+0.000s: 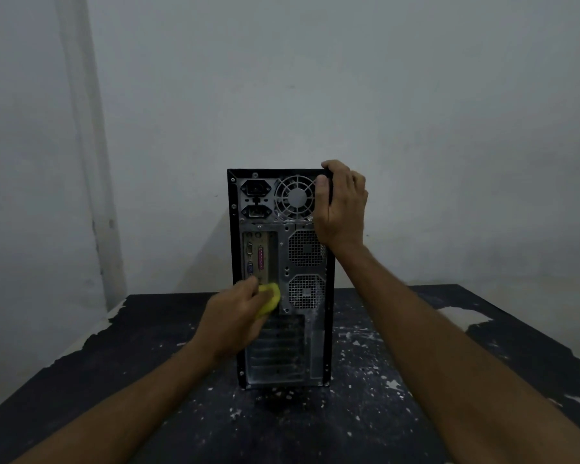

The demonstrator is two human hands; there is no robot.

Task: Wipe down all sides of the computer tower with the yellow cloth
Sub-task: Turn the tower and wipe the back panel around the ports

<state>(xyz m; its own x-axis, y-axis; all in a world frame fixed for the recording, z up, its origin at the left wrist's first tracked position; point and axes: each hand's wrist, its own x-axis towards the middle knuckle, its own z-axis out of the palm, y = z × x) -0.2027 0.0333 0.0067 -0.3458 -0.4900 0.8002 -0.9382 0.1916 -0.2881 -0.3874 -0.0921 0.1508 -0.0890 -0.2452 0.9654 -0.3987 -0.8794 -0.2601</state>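
Standing upright near the middle of the dark speckled surface (399, 380), a little toward its far edge: the computer tower (310, 333), long axis vertical, rear panel of ports, fan grille and vents facing the near edge, front toward the wall (315, 78).

Gripping the tower's top right rear corner: the right hand (342, 205), fingers curled over the top edge, thumb lying on the rear panel beside the fan grille. Pressing the balled yellow cloth (270, 299) against the rear panel just below the port cluster: the left hand (235, 314), fingers curled round the cloth.

Likely trouble from here:
- Snagging the cloth on connector pins, screw heads or slot covers, and leaving lint or bending a pin under a hard rub.
- Tipping or sliding the tall, narrow case toward the far edge if the push outweighs the bracing grip at the top.
- Catching skin on sharp sheet-metal edges around the expansion slots.
- Picking up the pale flecks scattered over the surface if the cloth drags low, then smearing grit across the case.
- Missing the remaining sides without turning the case round.
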